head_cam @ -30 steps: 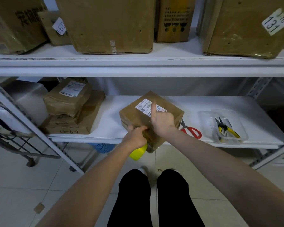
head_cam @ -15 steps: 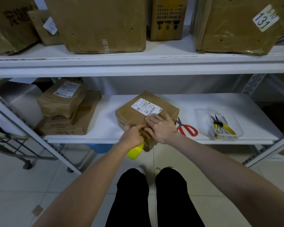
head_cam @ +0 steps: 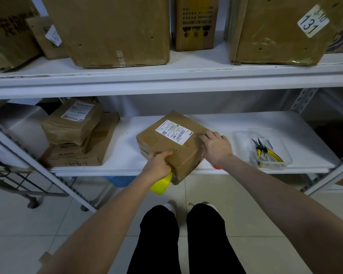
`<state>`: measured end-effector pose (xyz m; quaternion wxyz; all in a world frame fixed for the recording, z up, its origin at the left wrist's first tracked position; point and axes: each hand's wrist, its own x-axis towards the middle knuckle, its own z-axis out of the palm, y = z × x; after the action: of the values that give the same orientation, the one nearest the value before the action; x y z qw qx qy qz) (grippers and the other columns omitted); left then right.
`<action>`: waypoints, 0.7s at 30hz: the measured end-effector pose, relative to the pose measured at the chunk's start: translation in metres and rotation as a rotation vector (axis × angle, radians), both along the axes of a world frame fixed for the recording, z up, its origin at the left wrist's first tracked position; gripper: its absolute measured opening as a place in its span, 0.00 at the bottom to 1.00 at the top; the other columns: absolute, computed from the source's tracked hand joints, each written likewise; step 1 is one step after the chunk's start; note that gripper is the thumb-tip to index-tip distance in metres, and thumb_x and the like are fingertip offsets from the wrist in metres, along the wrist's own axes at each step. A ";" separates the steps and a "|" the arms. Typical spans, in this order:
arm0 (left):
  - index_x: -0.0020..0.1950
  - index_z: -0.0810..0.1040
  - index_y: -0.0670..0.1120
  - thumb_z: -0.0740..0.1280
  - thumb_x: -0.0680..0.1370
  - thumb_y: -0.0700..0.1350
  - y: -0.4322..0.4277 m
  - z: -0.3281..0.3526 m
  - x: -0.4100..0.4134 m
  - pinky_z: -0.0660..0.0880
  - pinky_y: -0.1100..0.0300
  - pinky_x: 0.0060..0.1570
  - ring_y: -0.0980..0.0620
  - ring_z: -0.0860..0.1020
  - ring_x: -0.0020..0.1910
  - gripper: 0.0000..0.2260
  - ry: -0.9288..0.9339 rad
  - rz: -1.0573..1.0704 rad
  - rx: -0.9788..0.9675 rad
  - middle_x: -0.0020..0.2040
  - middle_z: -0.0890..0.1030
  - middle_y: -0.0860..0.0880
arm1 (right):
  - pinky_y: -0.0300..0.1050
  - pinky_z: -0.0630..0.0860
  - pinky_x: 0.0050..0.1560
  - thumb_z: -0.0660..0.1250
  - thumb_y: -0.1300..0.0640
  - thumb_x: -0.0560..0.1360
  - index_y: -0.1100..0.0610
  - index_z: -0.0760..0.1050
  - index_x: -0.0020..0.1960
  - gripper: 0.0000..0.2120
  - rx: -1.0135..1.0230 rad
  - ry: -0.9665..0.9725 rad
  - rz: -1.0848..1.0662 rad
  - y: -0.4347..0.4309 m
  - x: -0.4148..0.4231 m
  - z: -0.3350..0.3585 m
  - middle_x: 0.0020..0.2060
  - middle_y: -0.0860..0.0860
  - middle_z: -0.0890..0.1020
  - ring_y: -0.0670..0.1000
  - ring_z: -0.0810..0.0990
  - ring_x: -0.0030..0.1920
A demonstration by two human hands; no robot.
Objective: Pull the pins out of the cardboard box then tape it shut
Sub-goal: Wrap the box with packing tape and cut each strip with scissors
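Note:
A brown cardboard box [head_cam: 164,144] with a white shipping label lies on the lower white shelf [head_cam: 236,123], its near corner jutting over the front edge. My left hand [head_cam: 158,165] grips a yellow tape dispenser [head_cam: 162,184] and holds it against the box's near edge. My right hand [head_cam: 216,147] rests on the box's right edge with its fingers spread fairly straight. I can make out no pins on the box.
A clear plastic tray [head_cam: 285,155] holding yellow-handled pliers [head_cam: 265,152] sits at the shelf's right. A red scissors handle [head_cam: 216,167] peeks out under my right wrist. Wrapped parcels [head_cam: 75,131] are stacked at the left. Large cartons fill the upper shelf. A blue basket [head_cam: 117,179] sits below.
My right hand has slid from the box's near top over to its right edge. My left hand stays at the near edge with the yellow dispenser.

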<state>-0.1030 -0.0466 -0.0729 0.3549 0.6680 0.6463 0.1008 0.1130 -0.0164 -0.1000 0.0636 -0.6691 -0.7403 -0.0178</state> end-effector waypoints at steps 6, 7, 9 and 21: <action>0.73 0.65 0.54 0.62 0.76 0.36 0.001 -0.002 0.001 0.59 0.52 0.74 0.42 0.63 0.71 0.27 -0.002 0.009 -0.010 0.74 0.54 0.45 | 0.49 0.67 0.60 0.57 0.54 0.78 0.50 0.67 0.69 0.19 -0.012 0.000 0.003 0.001 0.002 -0.001 0.64 0.49 0.70 0.54 0.68 0.64; 0.73 0.65 0.54 0.63 0.76 0.37 0.001 -0.002 0.001 0.59 0.52 0.74 0.41 0.63 0.71 0.27 -0.003 0.009 -0.009 0.74 0.54 0.45 | 0.49 0.67 0.61 0.57 0.54 0.78 0.49 0.67 0.69 0.19 -0.015 0.004 0.002 0.000 0.002 -0.002 0.64 0.49 0.70 0.54 0.67 0.65; 0.73 0.65 0.54 0.63 0.76 0.37 0.002 -0.003 0.002 0.60 0.51 0.74 0.41 0.63 0.71 0.27 -0.001 0.004 -0.007 0.75 0.54 0.45 | 0.49 0.67 0.61 0.57 0.54 0.78 0.49 0.66 0.69 0.20 -0.015 0.009 0.003 0.000 0.002 -0.001 0.64 0.50 0.70 0.54 0.67 0.65; 0.73 0.64 0.53 0.64 0.76 0.39 -0.003 0.001 0.001 0.61 0.56 0.71 0.43 0.65 0.70 0.27 0.002 0.011 0.044 0.74 0.56 0.44 | 0.52 0.64 0.68 0.64 0.60 0.74 0.57 0.63 0.68 0.23 -0.074 -0.015 -0.113 -0.018 -0.035 0.012 0.65 0.55 0.68 0.58 0.66 0.67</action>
<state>-0.1020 -0.0491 -0.0719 0.3388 0.6723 0.6479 0.1162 0.0777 -0.0343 -0.0879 0.0321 -0.7117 -0.7018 0.0011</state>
